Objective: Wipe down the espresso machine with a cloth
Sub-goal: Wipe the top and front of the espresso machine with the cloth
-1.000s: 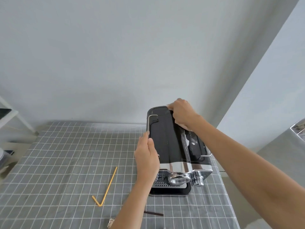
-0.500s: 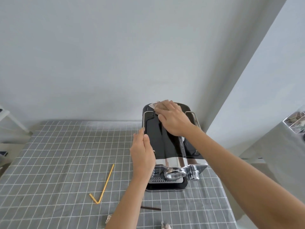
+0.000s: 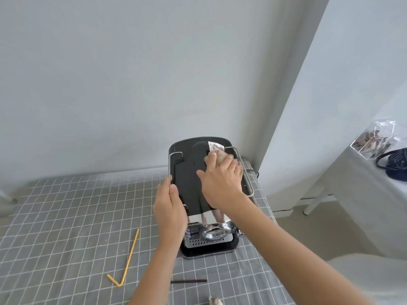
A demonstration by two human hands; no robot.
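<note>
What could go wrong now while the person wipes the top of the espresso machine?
The espresso machine stands near the table edge; a hard push by the right hand with the cloth might shift it that way, though the left hand steadies it. The cloth could also snag on the metal rail.

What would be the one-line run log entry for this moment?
step: wiping top | right hand: presses cloth on espresso machine | left hand: grips its left edge
</note>
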